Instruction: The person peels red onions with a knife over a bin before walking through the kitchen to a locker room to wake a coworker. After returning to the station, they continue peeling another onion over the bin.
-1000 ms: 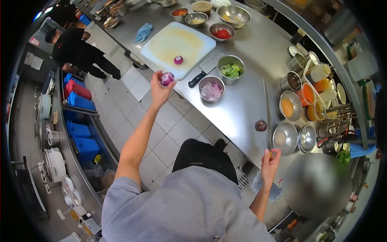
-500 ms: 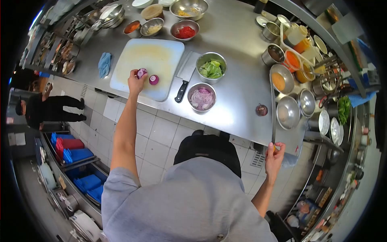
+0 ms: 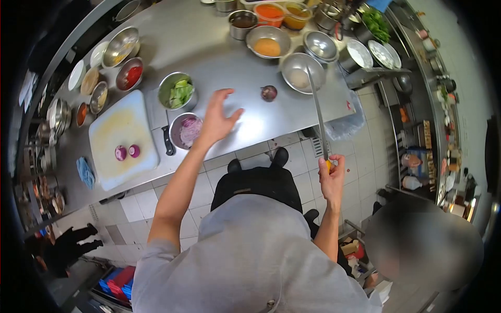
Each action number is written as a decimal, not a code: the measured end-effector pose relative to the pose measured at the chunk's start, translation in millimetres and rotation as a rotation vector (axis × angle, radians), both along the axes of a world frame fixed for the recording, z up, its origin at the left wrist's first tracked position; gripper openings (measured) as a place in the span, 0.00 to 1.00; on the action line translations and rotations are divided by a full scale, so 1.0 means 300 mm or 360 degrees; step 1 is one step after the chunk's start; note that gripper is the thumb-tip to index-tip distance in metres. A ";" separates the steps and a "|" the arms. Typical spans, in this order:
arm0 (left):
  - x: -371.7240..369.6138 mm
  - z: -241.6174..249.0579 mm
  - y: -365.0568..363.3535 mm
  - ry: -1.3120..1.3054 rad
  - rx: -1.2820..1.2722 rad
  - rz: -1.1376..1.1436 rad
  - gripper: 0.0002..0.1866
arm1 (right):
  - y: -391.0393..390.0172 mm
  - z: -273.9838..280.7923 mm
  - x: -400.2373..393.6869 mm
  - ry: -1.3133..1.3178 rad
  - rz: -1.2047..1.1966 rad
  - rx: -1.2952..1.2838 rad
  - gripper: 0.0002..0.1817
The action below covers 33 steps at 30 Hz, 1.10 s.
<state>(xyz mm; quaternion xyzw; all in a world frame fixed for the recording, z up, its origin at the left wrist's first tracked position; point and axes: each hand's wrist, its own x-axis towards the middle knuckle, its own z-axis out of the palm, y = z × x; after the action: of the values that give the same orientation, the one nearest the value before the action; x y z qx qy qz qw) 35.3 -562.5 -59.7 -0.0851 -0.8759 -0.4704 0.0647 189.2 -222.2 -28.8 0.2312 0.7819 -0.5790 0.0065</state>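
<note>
Standing here, I see the person's left hand (image 3: 218,121) out over the steel counter (image 3: 224,75), bare, its thumb and fingers spread wide with nothing between them. It hangs just beside a metal pot (image 3: 174,125) of sliced red onion (image 3: 189,133), and the whole red onion (image 3: 269,93) sits farther along the counter, near that hand but clear of its fingertips. The right hand (image 3: 332,175) is closed around the yellow handle of a long, narrow knife (image 3: 318,109), held past the counter's near edge. The blade points away from the person, and its tip crosses a steel mixing bowl (image 3: 288,70) in my view; whether it touches, I cannot tell. Next to the sliced onion, a black-handled knife (image 3: 168,141) lies partly hidden behind the pots, and just beyond is another metal pot holding green leaves (image 3: 180,94). Two peeled purple onion pieces (image 3: 134,151) rest side by side on the white cutting board (image 3: 122,122), with a crumpled blue cloth (image 3: 85,173) by its edge. Off to the left, a co-worker in dark clothes (image 3: 70,249) stands on the tiled floor.
</note>
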 end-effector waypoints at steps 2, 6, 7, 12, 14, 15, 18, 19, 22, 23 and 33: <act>-0.091 -0.126 0.153 -0.0079 -0.0085 -0.0058 0.36 | 0.032 0.026 0.013 0.0051 -0.0058 -0.0027 0.18; -0.198 -0.267 0.351 -0.0091 -0.0411 0.0005 0.43 | 0.180 0.028 0.054 0.0091 -0.0194 -0.0036 0.18; -0.218 -0.315 0.377 -0.0115 -0.0433 0.0072 0.42 | 0.227 0.026 0.063 0.0086 -0.0238 -0.0050 0.18; -0.230 -0.348 0.449 -0.0045 -0.0274 0.0228 0.30 | 0.546 -0.046 0.102 0.0070 -0.0287 -0.0136 0.15; -0.213 -0.363 0.483 -0.0238 0.0197 0.0310 0.30 | 0.700 -0.076 0.110 -0.0120 -0.0173 -0.0480 0.13; -0.183 -0.340 0.512 -0.0242 0.0344 0.0370 0.30 | 0.766 -0.088 0.105 -0.0212 -0.0108 -0.0650 0.13; -0.118 -0.252 0.635 -0.0276 0.0627 0.0467 0.29 | 0.891 -0.109 0.071 -0.0649 -0.0074 -0.1310 0.14; -0.100 -0.223 0.683 -0.0293 0.0693 0.0490 0.29 | 0.928 -0.135 0.061 -0.0733 0.0052 -0.1353 0.16; -0.065 -0.144 0.847 -0.0322 0.0979 0.0333 0.26 | 1.005 -0.171 0.005 -0.0923 0.0112 -0.1489 0.17; -0.064 -0.113 0.901 -0.0316 0.1014 0.0263 0.27 | 1.035 -0.186 -0.015 -0.0892 0.0076 -0.1476 0.17; -0.258 -0.060 1.307 -0.0922 0.1770 -0.0333 0.23 | 1.207 -0.136 -0.135 -0.0512 -0.0164 -0.0512 0.18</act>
<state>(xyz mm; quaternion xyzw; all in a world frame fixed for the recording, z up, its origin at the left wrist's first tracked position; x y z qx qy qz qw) -42.1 -170.6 -77.7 0.0069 -0.4698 -0.8627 -0.1868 148.7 140.0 -69.5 0.3562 0.6556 -0.6513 0.1383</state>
